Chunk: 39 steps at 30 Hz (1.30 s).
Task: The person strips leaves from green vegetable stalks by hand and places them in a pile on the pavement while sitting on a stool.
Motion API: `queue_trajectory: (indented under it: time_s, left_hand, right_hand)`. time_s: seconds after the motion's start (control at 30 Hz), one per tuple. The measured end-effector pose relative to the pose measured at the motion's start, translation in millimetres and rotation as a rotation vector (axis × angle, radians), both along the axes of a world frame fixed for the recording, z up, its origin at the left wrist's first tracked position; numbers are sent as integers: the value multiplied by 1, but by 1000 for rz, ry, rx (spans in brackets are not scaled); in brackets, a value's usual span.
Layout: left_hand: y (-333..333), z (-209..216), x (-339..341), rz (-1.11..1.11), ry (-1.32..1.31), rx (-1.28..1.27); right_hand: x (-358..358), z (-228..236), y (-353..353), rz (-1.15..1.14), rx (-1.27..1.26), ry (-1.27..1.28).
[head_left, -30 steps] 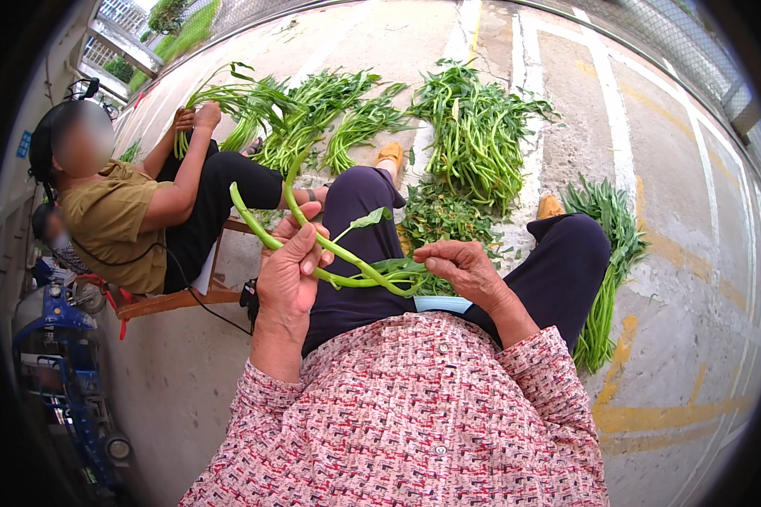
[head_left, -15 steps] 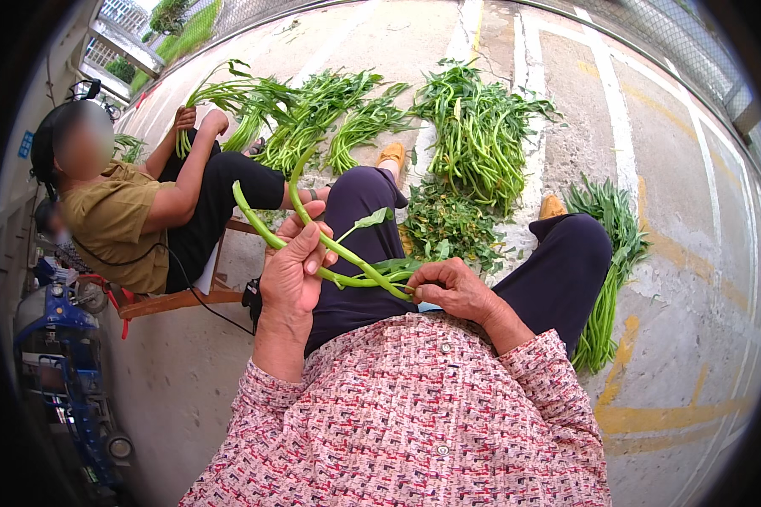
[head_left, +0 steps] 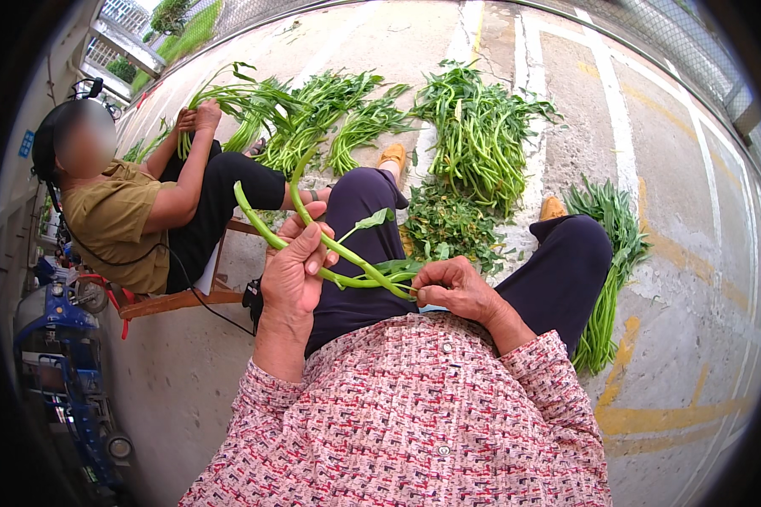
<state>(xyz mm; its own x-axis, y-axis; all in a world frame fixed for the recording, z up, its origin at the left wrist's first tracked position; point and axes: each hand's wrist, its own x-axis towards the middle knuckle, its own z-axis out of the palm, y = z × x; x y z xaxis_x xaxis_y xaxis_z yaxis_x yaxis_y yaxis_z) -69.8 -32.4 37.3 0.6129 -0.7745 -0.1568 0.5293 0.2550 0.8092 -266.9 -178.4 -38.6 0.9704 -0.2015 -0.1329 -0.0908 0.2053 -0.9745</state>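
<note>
Over my lap, my left hand (head_left: 296, 269) closes around a couple of thick green water spinach stems (head_left: 355, 260). Their curved ends stick up past my fingers, and a small leaf (head_left: 375, 220) grows off one. My right hand (head_left: 459, 290) pinches at the lower right end of the stems with thumb and forefinger; what exactly lies between those fingertips is too small to make out. More green leaves hang below the stems, partly hidden against my trousers.
Between my feet lie a large water spinach heap (head_left: 473, 135) and a pile of loose leaves (head_left: 452, 224). Another bundle (head_left: 604, 279) rests beside my right leg. At left a seated co-worker (head_left: 127, 203) holds greens, near a blue wheeled vehicle (head_left: 59, 363).
My hands and the stems have barely shifted. The co-worker's hands have come closer together on their greens.
</note>
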Motion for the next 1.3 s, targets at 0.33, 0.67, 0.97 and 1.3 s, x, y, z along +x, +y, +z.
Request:
queue_trajectory:
  time_s: [0.33,0.67,0.97,1.3]
  left_hand:
    - [-3,-2,-7,-43,-196,63]
    - [5,6,2,15,-182,69]
    - [4,4,-1,-39,-125,55]
    - [3,-2,-2,-48,-112,60]
  right_hand:
    - [4,-19,5,-181,12,98]
    - [1,-35,-6,-560,554,187]
    - [0,-17,0,-242,410,42]
    - [-2,-5,4,-31,285,-8]
